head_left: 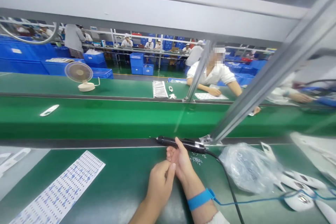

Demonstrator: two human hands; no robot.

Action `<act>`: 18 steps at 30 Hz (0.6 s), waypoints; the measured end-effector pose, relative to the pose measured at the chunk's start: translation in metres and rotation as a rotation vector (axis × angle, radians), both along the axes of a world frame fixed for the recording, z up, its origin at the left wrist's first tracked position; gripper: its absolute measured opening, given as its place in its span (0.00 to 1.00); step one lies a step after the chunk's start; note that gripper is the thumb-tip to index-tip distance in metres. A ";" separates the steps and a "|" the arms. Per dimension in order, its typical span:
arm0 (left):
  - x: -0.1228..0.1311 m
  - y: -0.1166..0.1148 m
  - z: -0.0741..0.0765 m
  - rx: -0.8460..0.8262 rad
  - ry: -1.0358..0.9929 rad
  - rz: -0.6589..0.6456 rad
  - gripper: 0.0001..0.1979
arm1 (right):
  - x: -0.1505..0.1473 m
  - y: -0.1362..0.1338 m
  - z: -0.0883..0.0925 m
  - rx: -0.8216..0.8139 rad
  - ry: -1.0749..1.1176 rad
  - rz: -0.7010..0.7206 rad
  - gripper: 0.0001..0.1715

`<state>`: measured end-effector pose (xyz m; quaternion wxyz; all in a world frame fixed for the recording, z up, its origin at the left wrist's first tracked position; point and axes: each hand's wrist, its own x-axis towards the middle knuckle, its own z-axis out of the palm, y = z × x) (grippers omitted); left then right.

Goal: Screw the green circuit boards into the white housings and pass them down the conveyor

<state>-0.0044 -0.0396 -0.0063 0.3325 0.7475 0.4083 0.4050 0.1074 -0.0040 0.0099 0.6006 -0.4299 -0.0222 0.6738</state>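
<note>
My right hand [178, 157] curls around a black corded electric screwdriver [181, 143], which lies sideways along the far edge of the green bench mat [126, 168]. My left hand [160, 182] is closed and rests against my right palm, with nothing visible in it. A blue wrist strap [201, 198] circles my right wrist and trails a thin blue cord. Several tiny screws [196, 160] lie just right of my right hand. To my left lies a long printed label sheet [60, 189]. To my right are a clear plastic bag [249, 168] and several white plastic parts [299, 199].
A green conveyor belt [105, 122] runs beyond the bench, carrying a white part [49, 110]. An aluminium frame post [231, 108] rises at right. Across it, a co-worker [212, 73] sits at another bench beside a small fan [80, 71]. Blue crates [94, 57] stand behind.
</note>
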 end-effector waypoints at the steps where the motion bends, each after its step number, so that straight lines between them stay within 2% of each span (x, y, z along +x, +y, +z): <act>1: 0.000 0.000 0.000 -0.002 -0.006 -0.003 0.21 | 0.000 0.000 0.000 -0.006 -0.002 0.009 0.33; 9: -0.002 0.002 0.000 0.012 -0.008 -0.019 0.22 | -0.002 0.001 -0.001 0.014 -0.024 0.013 0.34; 18: 0.001 0.000 -0.006 0.075 0.060 0.002 0.22 | -0.001 0.004 -0.003 0.011 -0.005 0.002 0.35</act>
